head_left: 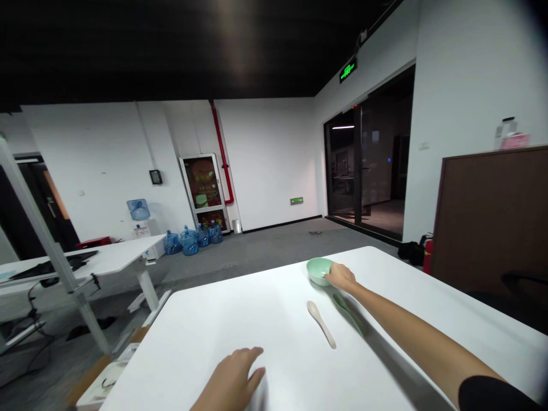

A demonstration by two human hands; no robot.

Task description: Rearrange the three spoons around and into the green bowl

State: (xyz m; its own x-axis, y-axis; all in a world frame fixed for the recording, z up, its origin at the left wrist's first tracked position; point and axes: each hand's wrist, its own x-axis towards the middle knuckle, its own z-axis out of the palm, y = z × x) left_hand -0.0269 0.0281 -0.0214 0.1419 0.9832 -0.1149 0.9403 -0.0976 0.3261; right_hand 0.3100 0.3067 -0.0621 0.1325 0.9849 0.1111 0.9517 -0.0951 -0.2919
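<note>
A light green bowl (318, 270) stands upright near the far edge of the white table (240, 311). My right hand (341, 277) reaches out to it and grips its right rim, fingers closed on the edge. Nearer to me lies a beige spoon (321, 324), its bowl end pointing away. To its right, under my right forearm, is a green spoon (349, 314), partly in shadow. My left hand (235, 377) hovers at the table's near side, thumb and fingers apart, holding nothing.
Another white desk (128, 251) with a dark item on it stands at the left, beside a metal post (55, 251). Blue water bottles (189, 241) stand by the far wall. A brown partition (488, 228) rises at the right. Open boxes (100, 388) sit below the table's left edge.
</note>
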